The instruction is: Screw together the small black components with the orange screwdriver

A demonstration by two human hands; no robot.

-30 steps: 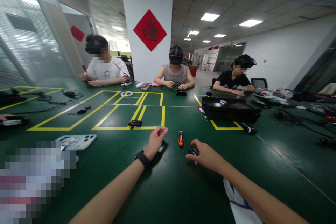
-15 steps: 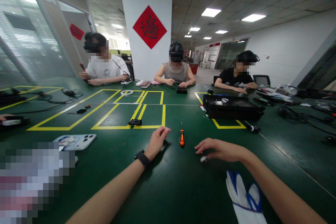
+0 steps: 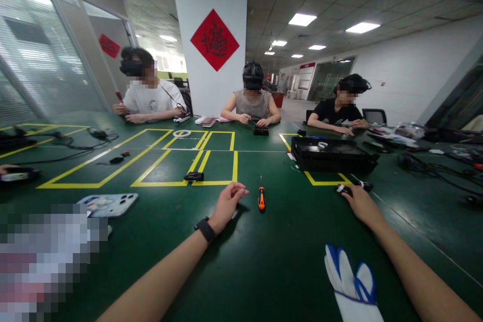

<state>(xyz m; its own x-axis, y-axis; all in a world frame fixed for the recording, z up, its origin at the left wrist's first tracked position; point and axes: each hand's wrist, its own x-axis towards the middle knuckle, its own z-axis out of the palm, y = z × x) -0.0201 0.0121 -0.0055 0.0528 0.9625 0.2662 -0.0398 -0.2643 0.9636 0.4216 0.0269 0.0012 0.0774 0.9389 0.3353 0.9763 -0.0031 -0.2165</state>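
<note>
My left hand (image 3: 229, 202), with a dark band at its wrist, rests on the green table, fingers loosely curled together and nothing visible in them. Just right of it lies an orange-and-black screwdriver (image 3: 261, 198), shaft pointing away from me. Farther right, my right hand (image 3: 361, 205) reaches forward with its fingers round a small black-and-white object (image 3: 343, 189), whose kind I cannot make out. Another small black-and-white piece (image 3: 365, 185) shows just beyond the fingers, which partly hide it. Nearer me is a white-and-blue glove (image 3: 350, 282).
A black box-shaped device (image 3: 334, 156) stands beyond my right hand. Yellow tape (image 3: 236, 166) marks the table, with a small black object (image 3: 193, 176) on it. A phone (image 3: 109, 205) lies left. Cables (image 3: 426, 168) spread at right. Several people sit around the table.
My right hand has moved right and forward from beside the screwdriver to the piece near the black device. A small black-and-white object now shows at its fingers. My left hand has barely shifted.
</note>
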